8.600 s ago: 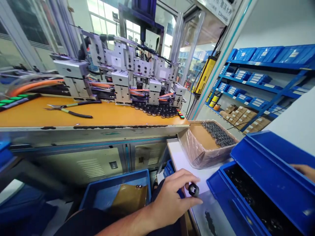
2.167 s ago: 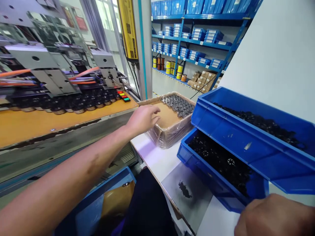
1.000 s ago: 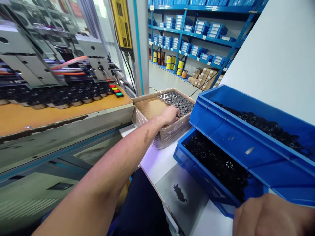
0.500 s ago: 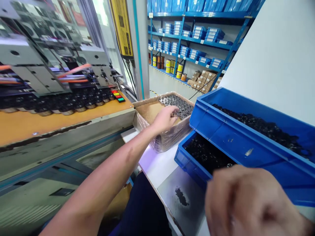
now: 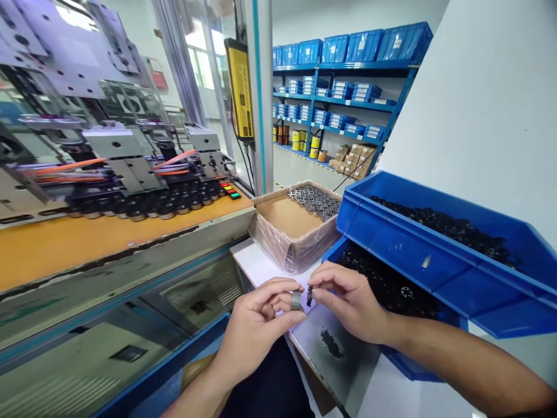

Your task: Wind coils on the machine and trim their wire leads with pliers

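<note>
Between the fingertips of my left hand (image 5: 265, 319) is a small grey metal cylinder (image 5: 296, 300), like a motor stator core. My right hand (image 5: 350, 299) pinches a thin black toothed plastic piece (image 5: 309, 296), seen edge-on. The two parts face each other with a small gap, above the edge of the white table. Behind my hands stands a plastic-lined cardboard box (image 5: 289, 252), with rows of grey metal cores (image 5: 319, 200) along its far right side. By my right forearm, a lower blue bin (image 5: 418, 366) holds black plastic pieces (image 5: 369, 264).
An upper blue bin (image 5: 391, 232) with more black pieces rests over the lower one. A metal plate (image 5: 348, 360) with a dark stain lies on the table. To the left, a machine has an orange bench (image 5: 187, 223) carrying rows of black-topped parts. Blue shelving (image 5: 348, 101) stands behind.
My left hand has come back from the cardboard box with a grey core. My right hand has moved left from the near right and now shows a black piece. The view has shifted.
</note>
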Tool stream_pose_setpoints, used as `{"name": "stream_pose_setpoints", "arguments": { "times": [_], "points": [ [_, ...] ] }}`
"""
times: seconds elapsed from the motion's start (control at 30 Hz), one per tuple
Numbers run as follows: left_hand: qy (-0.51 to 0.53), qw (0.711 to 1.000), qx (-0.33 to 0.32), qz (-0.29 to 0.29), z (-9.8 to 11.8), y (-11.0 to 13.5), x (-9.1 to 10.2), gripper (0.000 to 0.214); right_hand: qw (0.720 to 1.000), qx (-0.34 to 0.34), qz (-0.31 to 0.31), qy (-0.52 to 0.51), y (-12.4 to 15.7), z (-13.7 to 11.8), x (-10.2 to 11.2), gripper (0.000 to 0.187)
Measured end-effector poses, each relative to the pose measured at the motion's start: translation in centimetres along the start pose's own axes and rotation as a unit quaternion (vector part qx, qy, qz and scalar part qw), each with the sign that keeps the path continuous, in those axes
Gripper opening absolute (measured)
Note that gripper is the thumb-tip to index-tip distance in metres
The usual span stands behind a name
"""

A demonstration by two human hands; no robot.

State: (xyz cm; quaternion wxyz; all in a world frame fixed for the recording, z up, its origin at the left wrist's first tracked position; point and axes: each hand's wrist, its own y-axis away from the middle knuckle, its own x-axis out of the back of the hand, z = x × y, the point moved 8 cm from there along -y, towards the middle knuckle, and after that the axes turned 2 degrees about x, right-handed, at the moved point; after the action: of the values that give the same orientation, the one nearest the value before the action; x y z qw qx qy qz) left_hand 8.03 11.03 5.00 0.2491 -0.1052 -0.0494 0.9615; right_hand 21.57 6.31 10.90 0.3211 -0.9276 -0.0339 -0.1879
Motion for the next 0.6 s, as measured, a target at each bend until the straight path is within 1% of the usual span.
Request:
{"name": "stream_pose_setpoints", "arguments": {
  "times": [0.13, 0.33, 0.47, 0.6],
  "points": [
    [0.024, 1.000, -0.008, 0.006, 0.6, 1.2, -0.1, 0.032, 0.999, 0.042, -0.023, 0.012, 0.5, -1.4, -0.9, 0.007],
    [0.080, 0.997, 0.005, -0.007, 0.0, 2.0, -0.9, 0.034, 0.993, 0.089, -0.043, 0.064, 1.0, -2.3, -1.6, 0.007],
    [0.081, 0.997, -0.002, 0.003, -0.3, 2.1, -0.8, 0.035, 0.987, 0.124, -0.051, 0.094, 1.1, -2.5, -1.7, 0.013],
    [0.064, 0.998, -0.018, 0.021, -0.2, 2.1, -0.3, 0.037, 0.969, 0.197, -0.072, 0.130, 1.4, -3.1, -2.1, 0.026]
  ]
}}
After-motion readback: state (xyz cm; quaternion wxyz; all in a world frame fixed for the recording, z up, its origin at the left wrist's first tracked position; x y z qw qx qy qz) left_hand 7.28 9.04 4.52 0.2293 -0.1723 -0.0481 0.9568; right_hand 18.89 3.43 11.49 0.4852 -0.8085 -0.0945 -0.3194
